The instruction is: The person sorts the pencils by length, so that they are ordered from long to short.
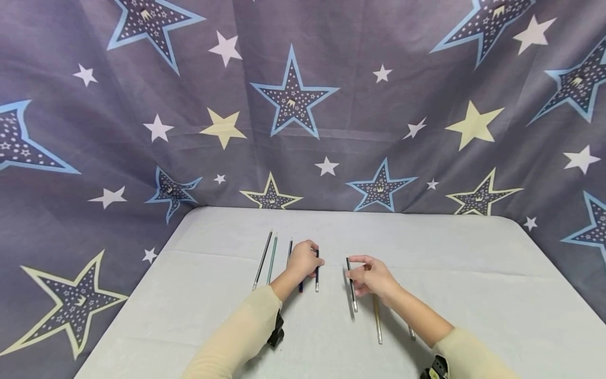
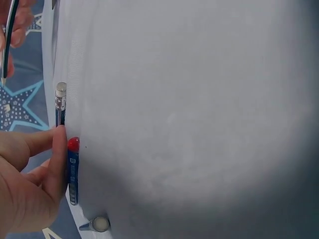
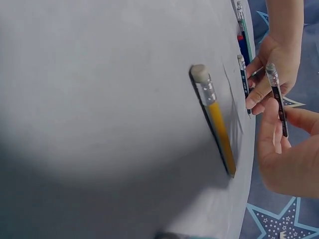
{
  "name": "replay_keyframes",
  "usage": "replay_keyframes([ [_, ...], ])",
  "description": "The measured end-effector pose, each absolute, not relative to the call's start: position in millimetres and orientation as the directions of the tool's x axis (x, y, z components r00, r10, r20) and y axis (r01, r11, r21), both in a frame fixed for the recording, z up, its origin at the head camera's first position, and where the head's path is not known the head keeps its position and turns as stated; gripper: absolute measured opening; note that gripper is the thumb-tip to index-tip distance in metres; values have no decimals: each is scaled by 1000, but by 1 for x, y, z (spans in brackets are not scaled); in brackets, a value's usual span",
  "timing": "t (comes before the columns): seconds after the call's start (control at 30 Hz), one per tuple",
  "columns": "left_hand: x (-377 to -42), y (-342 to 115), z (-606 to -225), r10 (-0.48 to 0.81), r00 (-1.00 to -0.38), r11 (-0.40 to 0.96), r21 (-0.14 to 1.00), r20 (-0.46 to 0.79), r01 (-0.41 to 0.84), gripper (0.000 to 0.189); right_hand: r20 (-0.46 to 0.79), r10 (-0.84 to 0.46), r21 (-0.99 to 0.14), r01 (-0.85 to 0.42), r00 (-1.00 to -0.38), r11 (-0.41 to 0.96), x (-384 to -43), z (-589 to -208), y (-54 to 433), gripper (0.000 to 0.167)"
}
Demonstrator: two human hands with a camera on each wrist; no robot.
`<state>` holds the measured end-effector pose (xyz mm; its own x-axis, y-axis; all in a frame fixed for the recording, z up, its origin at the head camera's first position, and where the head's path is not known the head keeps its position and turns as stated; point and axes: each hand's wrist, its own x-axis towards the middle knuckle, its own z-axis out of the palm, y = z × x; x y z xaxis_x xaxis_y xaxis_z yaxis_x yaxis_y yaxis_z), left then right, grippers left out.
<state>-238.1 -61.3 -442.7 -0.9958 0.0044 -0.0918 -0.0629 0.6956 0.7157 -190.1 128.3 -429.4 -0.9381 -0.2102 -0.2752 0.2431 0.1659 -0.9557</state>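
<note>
**Two pencils in hand, one per pinch; the right one looks lifted**

Right hand [image 1: 376, 277]: thumb and fingers pinch a dark pencil [image 1: 351, 287]. Eraser end sticks out below the grip toward the person, other end points away. Its shadow sits apart from it, so I read it as off the table [image 1: 473, 295], tilted.

Left hand [image 1: 303, 259]: thumb and finger pinch a second dark pencil [image 2: 60, 112], eraser end clear of the grip on the person's side. It looks down on the table or nearly so; contact underneath I can't confirm.

Around the left grip: a blue pen with a red end [image 2: 73, 172] just beside the pinched pencil, partly hidden by the hand. Further left, a black-and-silver pencil [image 1: 290, 247], then a green pencil [image 1: 272, 258], then a black pencil [image 1: 263, 258], all roughly side by side.

Around the right grip: a yellow pencil [image 3: 219, 134] on the table, on the person's side of the fingers. Another pencil end [image 1: 412, 332] shows beneath the right forearm, rest covered.

Step, my read: placing or picking up pencils singly, left one at table level, right one mid-transfer. Next move calls for a steady right pinch, a level-out before contact, and a left release that doesn't nudge the pen.
</note>
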Motion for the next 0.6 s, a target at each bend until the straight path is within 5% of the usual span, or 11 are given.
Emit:
replay_keyframes([
  [0.6, -240, -61, -443, 2, -994, 688, 722, -106, -76, 39, -291, -199, -952, 262, -936, 159, -205, -435, 123, 52],
])
